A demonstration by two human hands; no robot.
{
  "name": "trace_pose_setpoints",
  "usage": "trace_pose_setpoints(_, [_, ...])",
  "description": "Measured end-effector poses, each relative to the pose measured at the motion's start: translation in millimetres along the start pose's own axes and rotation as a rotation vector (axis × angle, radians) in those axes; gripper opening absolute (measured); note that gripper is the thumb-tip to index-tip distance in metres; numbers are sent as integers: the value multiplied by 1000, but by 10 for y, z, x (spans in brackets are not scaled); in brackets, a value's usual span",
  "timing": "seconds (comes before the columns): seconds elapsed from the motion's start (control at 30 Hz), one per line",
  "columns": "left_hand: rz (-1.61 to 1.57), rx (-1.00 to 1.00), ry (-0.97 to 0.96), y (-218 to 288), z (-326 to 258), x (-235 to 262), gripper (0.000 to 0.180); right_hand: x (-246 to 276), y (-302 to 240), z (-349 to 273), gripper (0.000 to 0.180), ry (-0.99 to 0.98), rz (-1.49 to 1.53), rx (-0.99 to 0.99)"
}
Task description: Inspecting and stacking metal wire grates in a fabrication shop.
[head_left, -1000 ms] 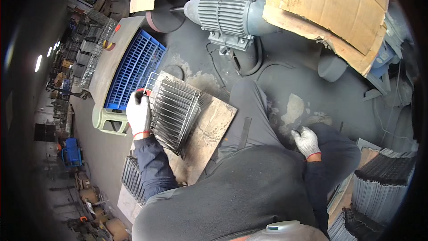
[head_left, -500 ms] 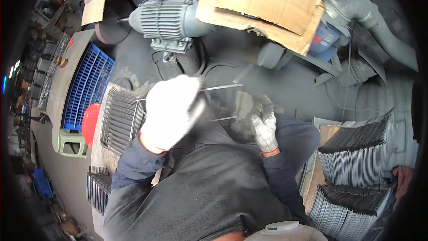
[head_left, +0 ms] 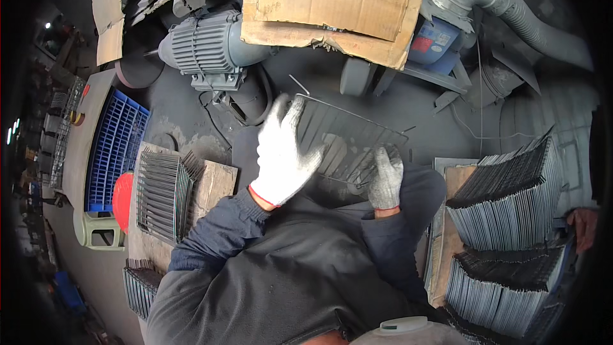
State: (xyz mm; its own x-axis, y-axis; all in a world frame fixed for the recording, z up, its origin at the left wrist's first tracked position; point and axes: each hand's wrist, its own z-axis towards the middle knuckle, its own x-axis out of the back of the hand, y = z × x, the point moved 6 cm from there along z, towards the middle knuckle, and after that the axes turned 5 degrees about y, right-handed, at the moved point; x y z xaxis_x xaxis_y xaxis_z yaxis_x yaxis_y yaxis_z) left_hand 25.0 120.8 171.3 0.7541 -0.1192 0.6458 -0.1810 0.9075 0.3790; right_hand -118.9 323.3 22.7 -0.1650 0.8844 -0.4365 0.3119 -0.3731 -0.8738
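Observation:
I hold a flat wire rack (head_left: pixel 348 134) in front of me over my lap. My left hand (head_left: pixel 283 153), in a white work glove, grips the rack's left edge with the fingers spread upward. My right hand (head_left: pixel 385 177), in a greyer glove, clasps the rack's lower right corner. To my left a stack of similar wire racks (head_left: pixel 163 195) lies on a wooden board (head_left: pixel 214 185). To my right, tall piles of more racks (head_left: pixel 511 191) stand in rows.
A grey electric motor (head_left: pixel 207 48) with a grinding wheel sits ahead, under torn cardboard (head_left: pixel 332 0). A blue crate (head_left: pixel 115 150) and a red disc (head_left: pixel 122 191) lie far left. A grey duct (head_left: pixel 504 6) runs at top right. Another person's hand (head_left: pixel 581 223) shows at the right edge.
My left hand left the rack stack on the board at the left and came to the middle. Both hands now hold one rack between them, lifted higher than before.

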Motion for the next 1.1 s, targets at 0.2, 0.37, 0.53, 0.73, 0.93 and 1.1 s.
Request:
trace_pose_setpoints(0.2, [-572, 485, -220, -434, -305, -367, 74, 41, 168, 114, 9, 90, 86, -105])
trace_pose_setpoints(0.37, [-689, 708, 6, -554, -356, -359, 57, 38, 293, 118, 8, 2, 84, -164])
trace_pose_setpoints(0.53, [-838, 821, -417, -824, -548, -774, 46, 113, 330, 150, 11, 67, 72, -178])
trace_pose_setpoints(0.73, [-845, 749, -473, -787, -557, -827, 18, 334, 563, 284, 15, 91, 14, -189])
trace_pose_setpoints(0.93, [-858, 842, -502, -849, -603, -878, 19, 214, 558, 244, 16, 62, -15, -258])
trace_pose_setpoints(1.1, [-853, 984, -525, -836, -626, -874, 25, 146, 588, 220, 26, -6, 28, -342])
